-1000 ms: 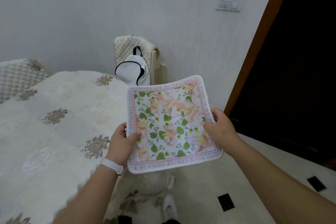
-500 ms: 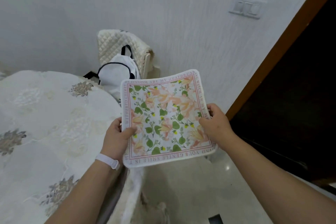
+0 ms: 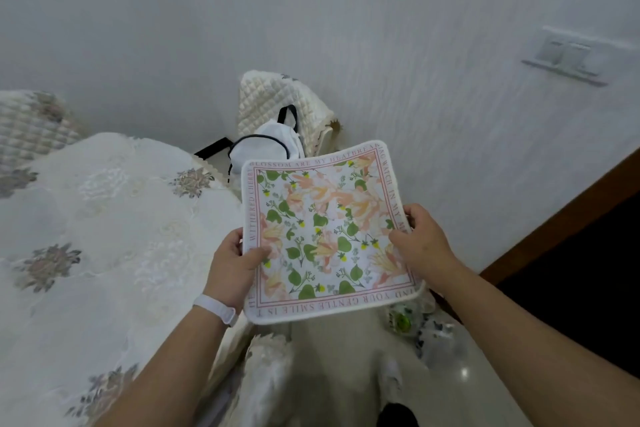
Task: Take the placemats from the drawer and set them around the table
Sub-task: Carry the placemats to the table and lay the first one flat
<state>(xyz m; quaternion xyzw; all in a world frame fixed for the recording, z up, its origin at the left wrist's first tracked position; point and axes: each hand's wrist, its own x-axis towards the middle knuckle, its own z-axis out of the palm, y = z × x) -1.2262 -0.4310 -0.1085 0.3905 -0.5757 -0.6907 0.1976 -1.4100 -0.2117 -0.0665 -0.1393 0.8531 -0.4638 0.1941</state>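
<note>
A square floral placemat point(image 3: 325, 229) with a pink lettered border is held flat in the air just right of the table's edge. My left hand point(image 3: 232, 263) pinches its left edge, thumb on top. My right hand point(image 3: 420, 239) grips the right edge the same way. The table point(image 3: 104, 236), under a cream embroidered cloth, fills the left side. The drawer is out of view.
A quilted chair point(image 3: 277, 97) with a white backpack point(image 3: 270, 146) stands against the wall behind the placemat. Another quilted chair back point(image 3: 31, 121) shows at far left. Plastic bottles point(image 3: 408, 319) sit on the floor at right, beside a dark doorway point(image 3: 571, 270).
The view has shifted along the table's edge toward the backpack chair. Both hands keep the same hold on the placemat, which stays level in front of me.
</note>
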